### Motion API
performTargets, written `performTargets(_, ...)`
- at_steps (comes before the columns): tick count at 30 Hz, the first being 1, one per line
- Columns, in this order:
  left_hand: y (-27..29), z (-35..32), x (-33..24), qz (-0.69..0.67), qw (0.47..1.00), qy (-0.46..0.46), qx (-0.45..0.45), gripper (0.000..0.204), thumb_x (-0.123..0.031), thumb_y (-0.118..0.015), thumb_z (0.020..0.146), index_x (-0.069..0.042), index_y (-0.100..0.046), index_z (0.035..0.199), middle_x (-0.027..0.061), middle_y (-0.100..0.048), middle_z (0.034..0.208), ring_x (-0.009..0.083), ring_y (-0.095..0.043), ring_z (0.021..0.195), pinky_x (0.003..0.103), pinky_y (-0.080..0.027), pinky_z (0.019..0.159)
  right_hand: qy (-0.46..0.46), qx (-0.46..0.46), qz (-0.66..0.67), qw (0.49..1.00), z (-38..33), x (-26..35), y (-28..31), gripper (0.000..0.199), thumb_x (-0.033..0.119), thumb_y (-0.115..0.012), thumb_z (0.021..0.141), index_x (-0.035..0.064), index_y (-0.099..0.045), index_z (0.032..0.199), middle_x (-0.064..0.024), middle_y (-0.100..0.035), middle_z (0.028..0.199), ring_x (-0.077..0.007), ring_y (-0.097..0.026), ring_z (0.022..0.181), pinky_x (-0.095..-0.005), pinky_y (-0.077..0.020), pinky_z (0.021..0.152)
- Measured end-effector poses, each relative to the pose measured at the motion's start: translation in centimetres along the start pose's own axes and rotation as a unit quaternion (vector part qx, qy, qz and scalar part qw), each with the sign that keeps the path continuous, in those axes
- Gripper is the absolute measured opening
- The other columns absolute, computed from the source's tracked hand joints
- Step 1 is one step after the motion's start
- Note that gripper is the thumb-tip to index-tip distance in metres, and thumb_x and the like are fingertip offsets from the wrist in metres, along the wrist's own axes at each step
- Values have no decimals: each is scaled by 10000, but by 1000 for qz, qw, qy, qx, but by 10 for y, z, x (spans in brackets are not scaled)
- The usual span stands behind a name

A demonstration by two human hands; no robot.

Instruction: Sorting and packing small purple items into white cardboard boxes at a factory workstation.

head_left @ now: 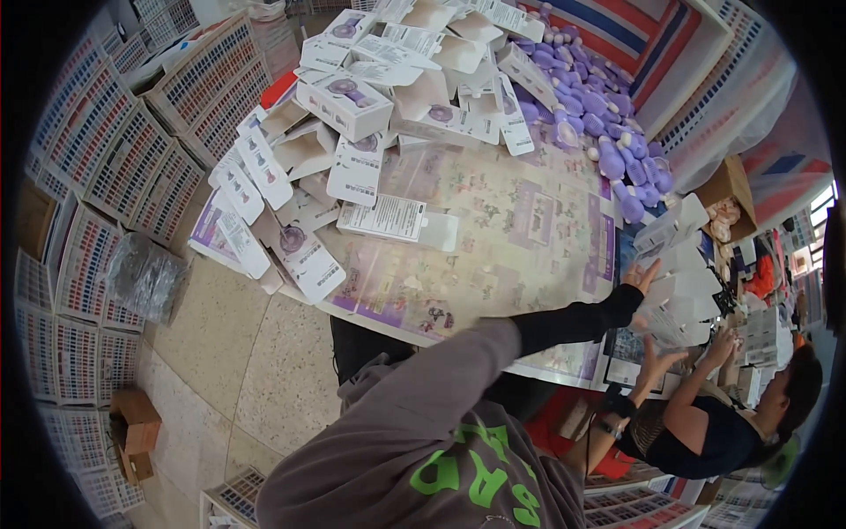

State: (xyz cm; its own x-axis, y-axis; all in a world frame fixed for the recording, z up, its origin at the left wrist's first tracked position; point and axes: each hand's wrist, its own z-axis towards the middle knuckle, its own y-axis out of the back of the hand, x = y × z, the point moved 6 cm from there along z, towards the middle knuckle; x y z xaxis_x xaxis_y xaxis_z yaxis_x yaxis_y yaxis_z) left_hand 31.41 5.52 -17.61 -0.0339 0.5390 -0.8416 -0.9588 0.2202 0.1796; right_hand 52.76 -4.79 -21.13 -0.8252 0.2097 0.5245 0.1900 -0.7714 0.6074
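Off to the right of the table, both my hands are at a loose group of clear plastic trays (pixel 665 309). My left hand (pixel 644 277), below a black cuff, is against their far-left side with its fingers apart. My right hand (pixel 657 362), with a dark band at the wrist, is beneath their near side, fingers spread and stretched out. Whether either palm bears a tray's weight is hard to make out. Another translucent tray (pixel 670 225) stands just beyond. Across the table lies a big heap of white printed cartons (pixel 357 101), many with open flaps.
Purple rounded handheld devices (pixel 573 97) are piled along the table's far right edge. One carton (pixel 383 219) lies apart on the patterned tabletop (pixel 493 212). A co-worker (pixel 731 423) sits close on my right, hands near the trays. Stacked plastic crates (pixel 97 167) line the left.
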Motion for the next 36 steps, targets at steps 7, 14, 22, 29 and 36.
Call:
performTargets(7,243,-92,34,462,805,75,364,505,-448,-613,781,-208,-545,1220,150,-507,1258,352,-424,1209,445,-295,1048,-49,239,263,933,-31,212,35,334,155,-618,860,77,-559,1180,-22,-594,887,-99,-566,759,-212,-462,580)
performTargets(14,407,-178,47,751,653,90,38,503,-94,-526,783,-243,-510,1264,163,-598,1005,338,-511,1054,479,-407,849,183,318,40,929,59,275,-224,624,321,-701,751,33,-480,1259,-188,-554,1186,-315,-481,1152,-417,-383,939)
performTargets(22,332,-158,-22,475,858,193,21,869,-395,-828,483,-102,-431,1199,177,-488,1039,371,-518,958,468,-434,824,161,279,-172,931,90,230,-296,730,433,-692,734,55,-438,1305,-134,-406,1370,-364,-347,1255,-627,-283,963)
performTargets(29,328,-119,-55,291,933,121,-172,896,-341,-854,516,24,-365,1173,211,-468,1133,335,-531,1015,419,-426,872,231,256,-266,900,83,190,-313,604,497,-632,748,29,-554,1121,-186,-587,1074,-361,-550,1029,-506,-439,838)
performTargets(36,304,-130,-48,306,914,-61,-258,929,-313,-875,531,23,-367,1233,234,-421,1157,380,-440,1071,433,-416,875,97,350,383,849,15,376,-95,453,231,-525,913,69,-325,1287,-194,-610,1017,-308,-642,792,-386,-508,687)
